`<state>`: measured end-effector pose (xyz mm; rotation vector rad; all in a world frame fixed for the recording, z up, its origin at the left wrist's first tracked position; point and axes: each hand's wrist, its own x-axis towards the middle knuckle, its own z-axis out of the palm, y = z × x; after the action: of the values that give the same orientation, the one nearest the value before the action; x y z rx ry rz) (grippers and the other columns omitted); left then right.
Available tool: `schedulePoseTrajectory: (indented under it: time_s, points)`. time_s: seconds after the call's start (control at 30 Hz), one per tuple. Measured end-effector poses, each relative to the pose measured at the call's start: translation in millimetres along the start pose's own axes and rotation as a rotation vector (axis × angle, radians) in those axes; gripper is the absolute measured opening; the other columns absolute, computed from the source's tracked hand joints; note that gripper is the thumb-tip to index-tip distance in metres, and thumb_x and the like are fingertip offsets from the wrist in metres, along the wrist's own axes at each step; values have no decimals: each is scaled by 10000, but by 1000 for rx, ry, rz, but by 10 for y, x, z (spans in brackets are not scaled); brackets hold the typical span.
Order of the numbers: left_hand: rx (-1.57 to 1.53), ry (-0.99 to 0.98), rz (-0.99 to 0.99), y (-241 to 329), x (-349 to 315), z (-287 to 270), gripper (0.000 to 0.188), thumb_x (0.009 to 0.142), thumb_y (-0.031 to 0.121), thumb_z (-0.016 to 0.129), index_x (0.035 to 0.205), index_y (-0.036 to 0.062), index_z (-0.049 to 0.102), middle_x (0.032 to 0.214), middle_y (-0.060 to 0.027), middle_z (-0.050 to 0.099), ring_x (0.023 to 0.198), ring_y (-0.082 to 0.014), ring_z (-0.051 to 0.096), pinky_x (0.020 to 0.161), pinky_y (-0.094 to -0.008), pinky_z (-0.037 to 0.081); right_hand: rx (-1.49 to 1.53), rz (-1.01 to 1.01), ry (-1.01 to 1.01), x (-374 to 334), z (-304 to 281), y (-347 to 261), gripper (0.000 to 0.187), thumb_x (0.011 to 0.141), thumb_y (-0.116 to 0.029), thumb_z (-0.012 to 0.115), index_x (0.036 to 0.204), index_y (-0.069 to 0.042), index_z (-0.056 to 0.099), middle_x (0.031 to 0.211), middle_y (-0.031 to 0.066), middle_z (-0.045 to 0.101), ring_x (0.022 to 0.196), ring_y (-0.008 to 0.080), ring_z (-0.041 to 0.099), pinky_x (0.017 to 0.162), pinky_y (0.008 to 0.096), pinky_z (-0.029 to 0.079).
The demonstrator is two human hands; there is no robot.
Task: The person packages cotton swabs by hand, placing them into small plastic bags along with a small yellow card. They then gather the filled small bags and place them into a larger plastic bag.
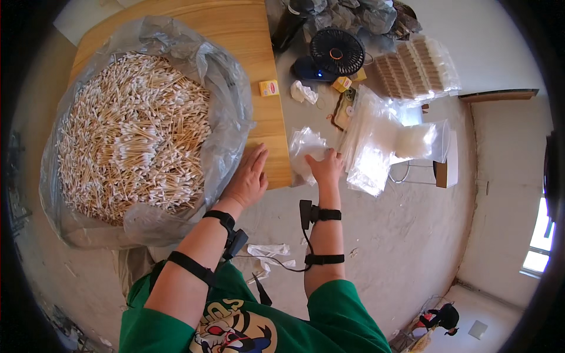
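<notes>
A large clear plastic bag (226, 76) lies open on the wooden table (235, 23), filled with a heap of cotton swabs (135, 135) with white tips and wooden sticks. My left hand (247, 181) rests on the table beside the bag's right edge, its fingers stretched out and holding nothing. To the right, past the table edge, my right hand (325, 167) has its thumb and fingers apart. It reaches to a small pile of clear plastic bags (306, 147); whether the fingertips touch the pile I cannot tell.
More clear plastic sleeves (368, 141) lie right of my right hand. Packed bundles of swabs (415, 70) stand farther back. A black fan (336, 53) and crumpled tissue (303, 92) are near the table. A small yellow box (269, 88) sits on it. Another person (441, 317) is far off, lower right.
</notes>
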<state>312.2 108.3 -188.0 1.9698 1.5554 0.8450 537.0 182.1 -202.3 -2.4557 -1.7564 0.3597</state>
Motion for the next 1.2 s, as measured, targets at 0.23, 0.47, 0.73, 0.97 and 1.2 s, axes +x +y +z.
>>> schedulePoseTrajectory:
  time_s: [0.23, 0.47, 0.73, 0.97, 1.2]
  points:
    - [8, -11, 9, -15, 24, 14, 593, 732, 47, 591, 1286, 0, 387, 1372, -156, 360, 1267, -362, 344, 1096, -480, 235, -39, -4, -102, 98, -68, -165, 795, 587, -377, 825, 1160, 51, 478, 1153, 220, 519, 1151, 351, 440, 974, 386, 383]
    - [-19, -20, -13, -38, -11, -15, 596, 731, 46, 591, 1288, 0, 385, 1380, -152, 350, 1274, -354, 336, 1097, -479, 226, 147, 45, -146, 95, -113, -283, 810, 539, -318, 847, 1165, 17, 457, 1116, 195, 568, 1101, 343, 525, 903, 398, 454]
    - [-48, 13, 42, -93, -15, 72, 618, 731, 62, 596, 1305, 8, 372, 1389, -155, 335, 1279, -356, 326, 1095, -482, 227, 57, -108, 28, -25, 122, -46, 529, 615, -223, 794, 1030, 39, 597, 1086, 235, 609, 975, 310, 615, 815, 389, 494]
    - [-116, -107, -33, -159, 54, -116, 770, 725, 75, 624, 1399, 56, 252, 1447, -168, 274, 1341, -340, 260, 1115, -394, 214, 603, 13, 74, -433, -733, -209, 458, 654, -126, 754, 1034, 54, 572, 944, 169, 645, 856, 244, 616, 746, 345, 482]
    - [-409, -304, -363, -72, 146, -450, 791, 772, 233, 686, 1402, 30, 253, 1401, -232, 345, 1324, -333, 305, 1099, -346, 240, 996, 32, -41, -307, -556, -138, 536, 635, -140, 775, 1087, 54, 564, 981, 189, 634, 906, 289, 610, 809, 365, 470]
